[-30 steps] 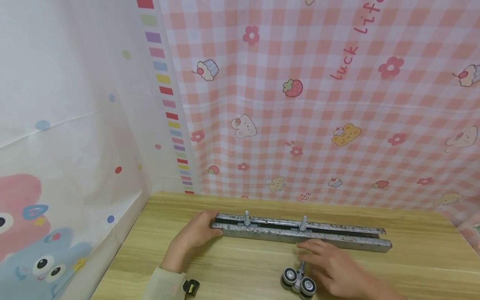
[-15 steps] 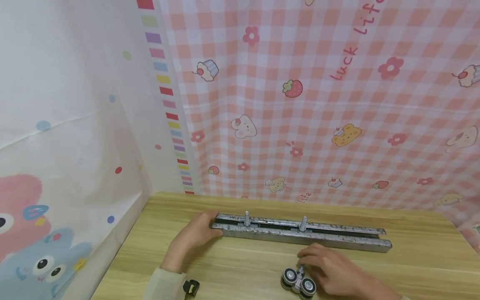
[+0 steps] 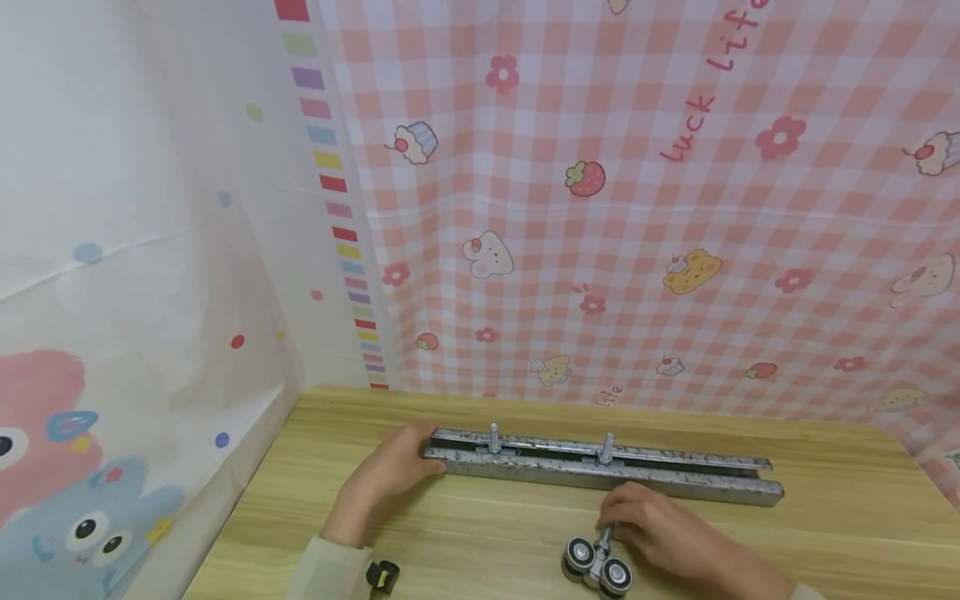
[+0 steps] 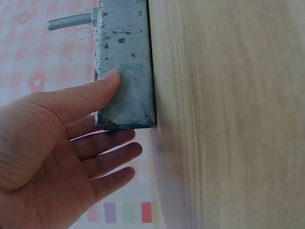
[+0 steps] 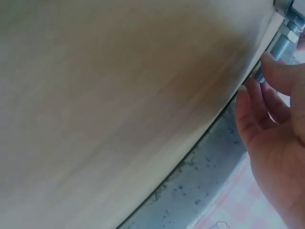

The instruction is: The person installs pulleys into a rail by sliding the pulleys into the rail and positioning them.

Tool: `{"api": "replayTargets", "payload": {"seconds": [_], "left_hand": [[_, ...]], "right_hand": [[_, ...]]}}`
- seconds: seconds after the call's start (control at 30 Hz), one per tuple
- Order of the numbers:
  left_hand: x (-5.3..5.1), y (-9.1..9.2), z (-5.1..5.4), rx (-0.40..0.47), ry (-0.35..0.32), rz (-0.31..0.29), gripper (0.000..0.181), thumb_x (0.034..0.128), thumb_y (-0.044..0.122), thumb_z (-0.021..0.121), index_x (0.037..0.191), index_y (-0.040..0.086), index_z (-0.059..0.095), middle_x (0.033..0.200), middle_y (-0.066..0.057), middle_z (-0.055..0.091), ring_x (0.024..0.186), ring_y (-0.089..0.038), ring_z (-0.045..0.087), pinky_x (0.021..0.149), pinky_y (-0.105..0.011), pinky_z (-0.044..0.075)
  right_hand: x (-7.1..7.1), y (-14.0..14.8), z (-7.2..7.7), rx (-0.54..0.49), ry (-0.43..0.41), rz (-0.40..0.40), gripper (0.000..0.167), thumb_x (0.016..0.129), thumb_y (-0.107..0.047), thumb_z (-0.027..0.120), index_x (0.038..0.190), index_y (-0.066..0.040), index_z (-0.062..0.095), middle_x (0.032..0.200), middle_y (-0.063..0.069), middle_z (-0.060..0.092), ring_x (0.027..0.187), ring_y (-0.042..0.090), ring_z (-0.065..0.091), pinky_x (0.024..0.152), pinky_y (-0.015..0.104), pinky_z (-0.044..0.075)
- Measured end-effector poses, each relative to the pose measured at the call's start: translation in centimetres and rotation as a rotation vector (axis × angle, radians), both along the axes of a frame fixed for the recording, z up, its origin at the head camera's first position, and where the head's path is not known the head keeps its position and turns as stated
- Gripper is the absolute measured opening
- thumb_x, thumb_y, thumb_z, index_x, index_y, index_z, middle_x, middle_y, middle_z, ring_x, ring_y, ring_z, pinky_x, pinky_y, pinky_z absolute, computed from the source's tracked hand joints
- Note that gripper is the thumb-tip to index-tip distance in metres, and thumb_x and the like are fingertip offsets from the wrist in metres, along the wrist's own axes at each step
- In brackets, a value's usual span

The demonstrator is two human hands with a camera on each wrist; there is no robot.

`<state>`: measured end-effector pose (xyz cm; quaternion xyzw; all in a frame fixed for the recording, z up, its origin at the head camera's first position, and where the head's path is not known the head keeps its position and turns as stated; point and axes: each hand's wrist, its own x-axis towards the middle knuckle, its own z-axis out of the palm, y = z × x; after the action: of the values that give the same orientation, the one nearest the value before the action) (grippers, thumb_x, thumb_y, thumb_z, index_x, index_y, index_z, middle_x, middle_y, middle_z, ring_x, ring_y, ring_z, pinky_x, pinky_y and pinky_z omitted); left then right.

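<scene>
A scuffed grey metal track rail lies across the wooden table, slot upward. Two threaded bolts stand up from its slot, the left bolt and the right bolt. My left hand holds the rail's left end, with the thumb on its front wall; several fingers extend past the end. In front of the rail sits a roller trolley with black-rimmed wheels. My right hand pinches its threaded stem between thumb and fingers; the fingertips behind the stem are partly hidden.
A small black object with a yellow mark lies beside the left sleeve. Behind the wooden table hangs a pink checked cloth, and a white printed sheet hangs at the left.
My right hand's fingers have drawn in and taken hold of the trolley's stem. The trolley keeps nearly the same place. My left hand and the rail have not moved.
</scene>
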<state>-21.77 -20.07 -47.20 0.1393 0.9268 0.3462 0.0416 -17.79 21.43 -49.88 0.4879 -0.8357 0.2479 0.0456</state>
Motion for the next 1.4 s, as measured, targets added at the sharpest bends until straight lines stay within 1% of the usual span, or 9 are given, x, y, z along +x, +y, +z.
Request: {"api": "replayTargets", "payload": {"seconds": [0.13, 0.33, 0.53, 0.67, 0.73, 0.83, 1.0, 1.23, 1.4], "left_hand": [[0.1, 0.1, 0.1, 0.005, -0.008, 0.007, 0.048, 0.088, 0.007, 0.083, 0.132, -0.002, 0.066, 0.128, -0.017, 0.07, 0.122, -0.035, 0.063, 0.109, -0.054, 0.05], [0.2, 0.1, 0.2, 0.006, -0.018, 0.017, 0.053, 0.0882, 0.007, 0.083, 0.136, -0.005, 0.064, 0.133, -0.019, 0.067, 0.127, -0.037, 0.061, 0.111, -0.055, 0.048], [0.2, 0.1, 0.2, 0.003, -0.011, 0.012, 0.053, 0.0885, 0.007, 0.083, 0.136, -0.005, 0.064, 0.133, -0.019, 0.067, 0.127, -0.037, 0.061, 0.111, -0.055, 0.049], [0.1, 0.0, 0.0, 0.002, -0.005, 0.001, 0.051, 0.0886, 0.007, 0.083, 0.134, -0.005, 0.064, 0.132, -0.019, 0.068, 0.126, -0.037, 0.062, 0.11, -0.054, 0.049], [0.1, 0.0, 0.0, 0.002, -0.004, -0.003, 0.051, 0.0887, 0.008, 0.083, 0.134, -0.004, 0.065, 0.131, -0.019, 0.068, 0.125, -0.036, 0.062, 0.109, -0.054, 0.05], [0.0, -0.1, -0.1, 0.002, -0.001, -0.003, 0.051, 0.0889, 0.008, 0.083, 0.135, -0.005, 0.064, 0.132, -0.019, 0.068, 0.125, -0.036, 0.062, 0.109, -0.054, 0.05], [0.0, -0.1, -0.1, 0.002, 0.004, -0.005, 0.049, 0.0884, 0.007, 0.083, 0.133, -0.003, 0.065, 0.129, -0.018, 0.069, 0.123, -0.035, 0.063, 0.108, -0.054, 0.051], [0.0, -0.2, -0.2, -0.008, -0.018, 0.001, 0.062, 0.0902, 0.009, 0.082, 0.144, -0.009, 0.056, 0.143, -0.026, 0.06, 0.136, -0.042, 0.054, 0.114, -0.056, 0.045], [0.1, -0.1, -0.1, -0.008, -0.017, 0.002, 0.063, 0.0902, 0.009, 0.082, 0.144, -0.009, 0.056, 0.142, -0.026, 0.06, 0.135, -0.042, 0.055, 0.114, -0.056, 0.045]], "right_hand": [[0.3, 0.3, 0.6, -0.002, -0.056, -0.016, 0.024, 0.091, 0.001, 0.078, 0.109, -0.015, 0.077, 0.108, -0.005, 0.068, 0.098, 0.009, 0.066, 0.08, 0.028, 0.061], [0.8, 1.0, 1.2, -0.04, -0.158, -0.016, 0.017, 0.091, -0.003, 0.078, 0.103, -0.015, 0.076, 0.102, -0.006, 0.068, 0.09, 0.001, 0.063, 0.073, 0.023, 0.06], [1.1, 1.2, 1.5, -0.049, -0.191, -0.019, 0.015, 0.094, -0.005, 0.076, 0.104, -0.016, 0.076, 0.103, -0.007, 0.069, 0.091, 0.0, 0.063, 0.072, 0.023, 0.06], [1.3, 1.2, 2.0, -0.046, -0.25, -0.037, 0.012, 0.095, -0.008, 0.076, 0.104, -0.018, 0.077, 0.102, -0.011, 0.069, 0.089, -0.002, 0.061, 0.07, 0.022, 0.059], [1.5, 1.1, 2.3, -0.06, -0.287, -0.048, 0.011, 0.096, -0.01, 0.075, 0.104, -0.018, 0.077, 0.101, -0.013, 0.068, 0.087, -0.003, 0.06, 0.068, 0.021, 0.058], [1.8, 0.9, 2.7, -0.094, -0.317, -0.05, 0.011, 0.097, -0.013, 0.074, 0.105, -0.02, 0.078, 0.101, -0.015, 0.068, 0.086, -0.002, 0.06, 0.067, 0.021, 0.057], [2.5, 0.4, 3.3, -0.145, -0.324, -0.028, 0.012, 0.099, -0.015, 0.073, 0.107, -0.024, 0.078, 0.103, -0.012, 0.069, 0.089, 0.001, 0.063, 0.068, 0.022, 0.057], [3.0, -0.1, 3.9, -0.172, -0.321, -0.003, 0.016, 0.099, -0.013, 0.072, 0.11, -0.023, 0.078, 0.105, -0.011, 0.07, 0.091, 0.002, 0.065, 0.068, 0.022, 0.057], [3.3, -0.4, 4.1, -0.191, -0.349, 0.016, 0.017, 0.1, -0.012, 0.07, 0.113, -0.022, 0.077, 0.106, -0.01, 0.071, 0.09, 0.003, 0.065, 0.067, 0.022, 0.057]]}}
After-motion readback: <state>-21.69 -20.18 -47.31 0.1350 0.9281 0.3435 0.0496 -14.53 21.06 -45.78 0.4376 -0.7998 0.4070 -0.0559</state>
